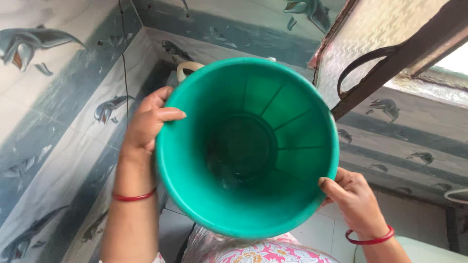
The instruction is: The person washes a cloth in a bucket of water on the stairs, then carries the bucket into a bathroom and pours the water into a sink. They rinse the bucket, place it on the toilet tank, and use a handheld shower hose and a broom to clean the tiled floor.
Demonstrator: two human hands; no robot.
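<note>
At the left of the frame your left hand (pixel 148 122) clamps its fingers over the rim of the green bucket (pixel 247 146) filling the centre, while at lower right your right hand (pixel 355 199) grips the opposite rim, fingers closed on it.

Smooth, slightly glossy green plastic bucket (pixel 253 146), glossy ceramic wall tiles (pixel 58 126), patterned frosted glass pane (pixel 360 44), dark metal handle (pixel 363 68)
</note>
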